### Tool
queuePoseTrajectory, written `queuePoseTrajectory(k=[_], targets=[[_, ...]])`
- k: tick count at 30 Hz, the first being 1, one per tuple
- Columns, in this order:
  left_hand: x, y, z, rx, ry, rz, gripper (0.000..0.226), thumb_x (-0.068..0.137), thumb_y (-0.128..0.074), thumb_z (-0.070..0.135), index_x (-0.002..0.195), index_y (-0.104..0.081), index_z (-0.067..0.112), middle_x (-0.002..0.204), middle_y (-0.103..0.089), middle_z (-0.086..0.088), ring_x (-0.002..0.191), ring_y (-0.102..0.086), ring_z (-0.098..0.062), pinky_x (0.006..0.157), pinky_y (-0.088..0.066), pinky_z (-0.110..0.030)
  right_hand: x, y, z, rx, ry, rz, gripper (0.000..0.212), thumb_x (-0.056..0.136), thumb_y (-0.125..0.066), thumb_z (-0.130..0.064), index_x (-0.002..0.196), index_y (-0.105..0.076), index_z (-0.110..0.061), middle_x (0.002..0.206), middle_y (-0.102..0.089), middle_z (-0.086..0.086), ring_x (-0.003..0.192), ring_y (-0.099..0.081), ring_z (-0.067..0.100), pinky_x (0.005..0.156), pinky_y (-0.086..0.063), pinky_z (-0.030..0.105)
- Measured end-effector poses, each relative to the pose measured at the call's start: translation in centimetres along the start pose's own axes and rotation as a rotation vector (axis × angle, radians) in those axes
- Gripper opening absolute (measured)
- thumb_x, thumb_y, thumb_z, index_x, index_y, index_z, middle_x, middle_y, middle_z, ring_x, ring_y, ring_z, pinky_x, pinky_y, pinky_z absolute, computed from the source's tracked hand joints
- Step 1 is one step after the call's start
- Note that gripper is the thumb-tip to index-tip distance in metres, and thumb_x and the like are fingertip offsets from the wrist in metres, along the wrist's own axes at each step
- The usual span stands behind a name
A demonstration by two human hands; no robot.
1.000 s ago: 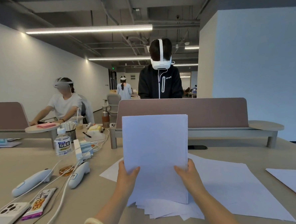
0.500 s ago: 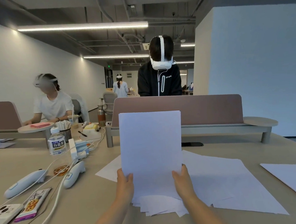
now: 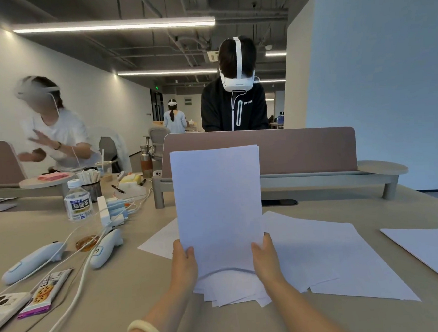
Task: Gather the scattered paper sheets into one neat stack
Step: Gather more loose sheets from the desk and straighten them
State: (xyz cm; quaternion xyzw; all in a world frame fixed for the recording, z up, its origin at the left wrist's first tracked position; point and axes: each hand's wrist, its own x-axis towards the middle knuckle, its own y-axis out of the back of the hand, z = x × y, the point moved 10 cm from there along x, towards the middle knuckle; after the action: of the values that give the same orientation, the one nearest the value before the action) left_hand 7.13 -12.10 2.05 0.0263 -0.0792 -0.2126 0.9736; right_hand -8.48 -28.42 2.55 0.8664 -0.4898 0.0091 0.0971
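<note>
Squaring up a gathered stack [image 3: 217,204], stood on end at the centre of the view. Pinched by its lower side edges: left hand [image 3: 184,263] at 9 o'clock of the paper, right hand [image 3: 266,259] at 3 o'clock, thumbs on the near face, other fingers hidden behind. Each grip closed on the paper, holding nothing else. Bottom edge set down on the loose sheets [image 3: 321,257] fanned over the surface [image 3: 118,300], bowed upward in the middle. Top edges roughly level, though hard to judge at this sharpness.

Next, most likely: a lighter tap or two to level the edges without buckling, then laying flat and collecting what is still out. That means the fanned spread from 3 to 5 o'clock, a side sheet [image 3: 161,240] poking out at 9 o'clock, and a lone sheet [image 3: 428,250] well apart at 3 o'clock.

Compared with half a second ago: pressed lower, the formerly straight bottom edge now curved against the pile, both hands nearer the surface.
</note>
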Motion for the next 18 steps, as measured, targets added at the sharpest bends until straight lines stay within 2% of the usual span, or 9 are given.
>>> queuePoseTrajectory(k=[3, 5, 7, 8, 10, 12, 14, 18], targets=[[-0.2, -0.4, 0.1, 0.011, -0.002, -0.018, 0.016, 0.098, -0.033, 0.002, 0.109, -0.034, 0.014, 0.108, -0.052, -0.009, 0.096, -0.052, -0.026, 0.077, -0.041, -0.032, 0.0, -0.3, 0.1, 0.003, -0.007, -0.02, 0.026, 0.092, -0.039, -0.004, 0.115, -0.043, -0.014, 0.094, -0.056, 0.0, 0.079, -0.052, 0.016, 0.061, -0.041, 0.022], [-0.6, -0.7, -0.5, 0.038, 0.012, -0.037, 0.017, 0.097, -0.032, 0.0, 0.109, -0.032, 0.012, 0.107, -0.05, -0.009, 0.095, -0.05, -0.025, 0.077, -0.039, -0.029, -0.4, -0.6, 1.1, -0.012, -0.024, -0.039, 0.027, 0.091, -0.04, -0.001, 0.115, -0.041, -0.014, 0.097, -0.053, -0.001, 0.085, -0.05, 0.018, 0.063, -0.04, 0.024], [-0.8, -0.9, -1.2, 0.075, 0.017, -0.049, 0.019, 0.096, -0.032, -0.003, 0.108, -0.031, 0.012, 0.106, -0.049, -0.008, 0.093, -0.048, -0.024, 0.07, -0.04, -0.03, -0.6, -0.7, 1.9, -0.042, -0.028, -0.04, 0.028, 0.091, -0.039, 0.002, 0.115, -0.041, -0.012, 0.101, -0.052, 0.001, 0.089, -0.049, 0.019, 0.068, -0.038, 0.025], [-0.8, -0.8, -1.4, 0.095, 0.017, -0.053, 0.02, 0.096, -0.031, -0.004, 0.108, -0.031, 0.012, 0.106, -0.049, -0.008, 0.093, -0.048, -0.024, 0.067, -0.04, -0.029, -0.6, -0.6, 2.2, -0.061, -0.027, -0.039, 0.028, 0.091, -0.038, 0.004, 0.114, -0.04, -0.012, 0.101, -0.052, 0.001, 0.089, -0.049, 0.019, 0.065, -0.038, 0.022], [-0.9, -0.7, -1.6, 0.138, 0.017, -0.057, 0.022, 0.095, -0.03, -0.005, 0.107, -0.03, 0.012, 0.106, -0.048, -0.006, 0.093, -0.047, -0.023, 0.07, -0.037, -0.029, -0.5, -0.6, 2.4, -0.091, -0.026, -0.048, 0.029, 0.09, -0.036, 0.006, 0.11, -0.038, -0.014, 0.099, -0.051, 0.001, 0.089, -0.048, 0.019, 0.059, -0.037, 0.015], [-0.9, -0.7, -1.6, 0.187, 0.01, -0.056, 0.022, 0.094, -0.03, -0.006, 0.107, -0.029, 0.012, 0.106, -0.047, -0.005, 0.094, -0.046, -0.022, 0.077, -0.034, -0.026, -0.2, -0.6, 2.6, -0.118, -0.031, -0.056, 0.032, 0.089, -0.034, 0.007, 0.114, -0.04, -0.011, 0.101, -0.052, 0.003, 0.091, -0.05, 0.021, 0.067, -0.039, 0.021], [-0.8, -0.7, -1.5, 0.237, 0.006, -0.058, 0.019, 0.095, -0.029, -0.005, 0.104, -0.03, 0.012, 0.105, -0.047, -0.006, 0.092, -0.046, -0.022, 0.076, -0.034, -0.027, 0.0, -0.7, 2.9, -0.156, -0.033, -0.055, 0.032, 0.09, -0.033, 0.006, 0.119, -0.041, -0.006, 0.104, -0.054, 0.005, 0.093, -0.051, 0.022, 0.076, -0.038, 0.025], [-0.6, -0.9, -1.0, 0.346, 0.007, -0.041, 0.012, 0.096, -0.029, 0.001, 0.101, -0.031, 0.012, 0.1, -0.051, -0.008, 0.089, -0.051, -0.027, 0.073, -0.039, -0.03, 0.2, 0.1, 2.6, -0.193, -0.001, -0.046, 0.031, 0.092, -0.033, 0.004, 0.12, -0.043, -0.003, 0.106, -0.055, 0.007, 0.092, -0.051, 0.02, 0.078, -0.038, 0.024]])
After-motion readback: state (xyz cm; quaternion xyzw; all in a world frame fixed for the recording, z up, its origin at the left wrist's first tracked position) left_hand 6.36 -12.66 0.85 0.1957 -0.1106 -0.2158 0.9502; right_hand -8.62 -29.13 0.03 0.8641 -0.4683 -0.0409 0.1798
